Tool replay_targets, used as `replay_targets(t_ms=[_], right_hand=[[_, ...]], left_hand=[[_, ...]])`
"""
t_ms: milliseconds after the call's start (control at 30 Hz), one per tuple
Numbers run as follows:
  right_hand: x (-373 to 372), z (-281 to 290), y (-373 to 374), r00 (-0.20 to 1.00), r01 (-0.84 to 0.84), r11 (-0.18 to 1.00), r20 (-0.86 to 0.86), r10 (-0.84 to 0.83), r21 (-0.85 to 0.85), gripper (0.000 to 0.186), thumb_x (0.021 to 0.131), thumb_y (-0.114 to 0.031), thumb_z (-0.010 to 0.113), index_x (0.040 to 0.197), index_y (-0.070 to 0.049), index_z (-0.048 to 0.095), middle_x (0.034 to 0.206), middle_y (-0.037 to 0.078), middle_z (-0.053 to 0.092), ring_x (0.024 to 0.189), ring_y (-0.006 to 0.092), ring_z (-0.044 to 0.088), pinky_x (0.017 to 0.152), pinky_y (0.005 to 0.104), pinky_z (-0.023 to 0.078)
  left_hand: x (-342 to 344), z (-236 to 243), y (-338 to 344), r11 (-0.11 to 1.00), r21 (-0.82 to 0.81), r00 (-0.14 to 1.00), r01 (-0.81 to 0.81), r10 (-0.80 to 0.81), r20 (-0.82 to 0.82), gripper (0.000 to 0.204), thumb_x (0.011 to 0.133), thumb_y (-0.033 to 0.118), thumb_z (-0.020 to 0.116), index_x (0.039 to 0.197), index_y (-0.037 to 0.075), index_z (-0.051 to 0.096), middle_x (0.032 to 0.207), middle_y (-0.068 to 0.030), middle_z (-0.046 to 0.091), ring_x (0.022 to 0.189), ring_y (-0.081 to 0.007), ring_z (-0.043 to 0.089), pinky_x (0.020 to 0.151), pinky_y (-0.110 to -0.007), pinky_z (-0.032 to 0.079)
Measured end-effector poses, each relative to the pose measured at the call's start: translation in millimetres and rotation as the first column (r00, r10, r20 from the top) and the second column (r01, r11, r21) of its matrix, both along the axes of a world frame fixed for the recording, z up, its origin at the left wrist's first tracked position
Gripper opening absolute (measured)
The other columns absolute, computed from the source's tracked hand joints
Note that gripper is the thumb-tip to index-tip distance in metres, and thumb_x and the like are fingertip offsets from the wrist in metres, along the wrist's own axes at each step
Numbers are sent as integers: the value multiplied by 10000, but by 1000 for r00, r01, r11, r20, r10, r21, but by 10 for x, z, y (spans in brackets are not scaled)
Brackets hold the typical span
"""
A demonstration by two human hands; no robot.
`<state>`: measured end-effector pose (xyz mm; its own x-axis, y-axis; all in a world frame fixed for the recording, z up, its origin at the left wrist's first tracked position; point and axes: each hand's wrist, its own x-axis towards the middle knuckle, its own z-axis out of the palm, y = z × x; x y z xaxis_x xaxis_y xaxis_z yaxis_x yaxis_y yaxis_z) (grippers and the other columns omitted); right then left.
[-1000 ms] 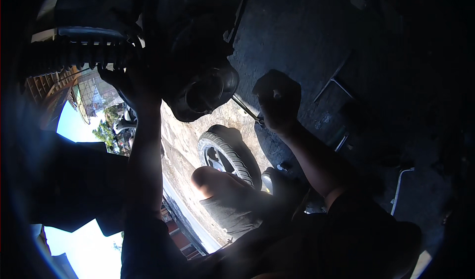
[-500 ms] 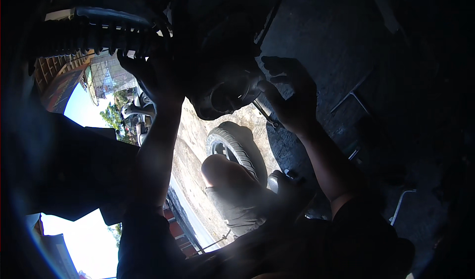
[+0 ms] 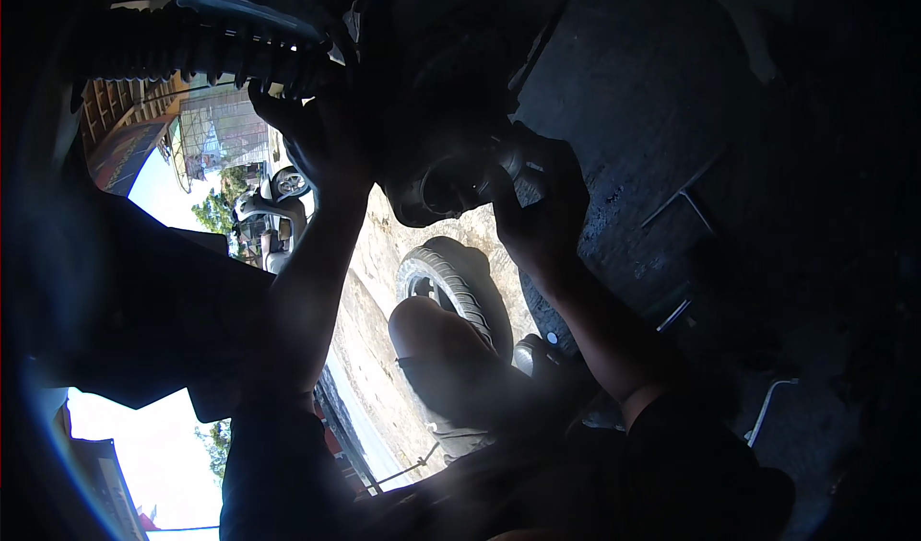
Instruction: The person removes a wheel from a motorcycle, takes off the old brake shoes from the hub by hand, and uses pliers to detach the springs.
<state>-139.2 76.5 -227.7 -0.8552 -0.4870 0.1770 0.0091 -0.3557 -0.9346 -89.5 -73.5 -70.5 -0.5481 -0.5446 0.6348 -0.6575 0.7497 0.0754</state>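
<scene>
A dark, round motorcycle part [image 3: 413,196] with a circular opening, possibly a hub housing, hangs in shadow ahead of me. On its left is my left hand [image 3: 317,143], with one digit raised just under a coil-spring shock absorber [image 3: 221,57]; its other fingers are lost in the dark. At the right side of the round part, my right hand [image 3: 547,191] has its thumb and fingers bent in close together by the opening. A small bright glint shows between them, but what they hold cannot be made out.
A wheel with a tyre [image 3: 446,282] lies on the sunlit ground beyond my knee [image 3: 422,325]. Metal tools lie on the shaded floor at right, including a T-shaped one [image 3: 683,196] and a bent bar [image 3: 767,411]. A parked scooter [image 3: 273,215] stands at left.
My right hand has moved left and in against the round part, its fingers drawing together. The wrench-like rod seen below that part before no longer shows. The view has shifted slightly.
</scene>
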Motion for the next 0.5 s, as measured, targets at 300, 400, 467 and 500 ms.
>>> replay_targets(t_ms=[300, 400, 467, 500], right_hand=[[-57, 104, -48, 999, 38, 999, -12, -38, -24, 298, 815, -100, 812, 1063, -39, 660, 1034, 98, 640, 910, 201, 666, 770, 302, 562], [-82, 60, -90, 993, 88, 996, -80, -88, -8, 306, 802, -125, 827, 1051, -44, 667, 1012, 94, 642, 890, 203, 664, 754, 307, 559], [-91, 62, -90, 985, 127, 992, -117, -127, -5, 301, 794, -138, 836, 1032, -47, 676, 989, 87, 645, 872, 198, 662, 735, 310, 554], [-89, 80, -86, 991, 97, 995, -100, -94, 24, 276, 787, -147, 841, 992, -49, 685, 959, 78, 647, 850, 192, 655, 720, 312, 543]], left_hand=[[44, 29, -72, 995, 34, 996, 92, -92, 1, 752, 991, 322, 557, 1525, 30, 115, 1095, -217, 661, 798, -245, 688, 684, -373, 527], [74, 26, -64, 995, 83, 998, 59, -61, 20, 753, 988, 321, 564, 1522, 27, 122, 1130, -231, 653, 815, -263, 692, 695, -381, 533], [145, 48, -122, 992, 115, 997, 60, -65, 40, 756, 987, 322, 567, 1520, 24, 121, 1151, -239, 646, 826, -277, 694, 705, -388, 537], [174, 69, -178, 996, -50, 985, 79, -71, 156, 761, 988, 322, 568, 1516, 18, 114, 1167, -242, 640, 828, -282, 694, 706, -389, 537]])
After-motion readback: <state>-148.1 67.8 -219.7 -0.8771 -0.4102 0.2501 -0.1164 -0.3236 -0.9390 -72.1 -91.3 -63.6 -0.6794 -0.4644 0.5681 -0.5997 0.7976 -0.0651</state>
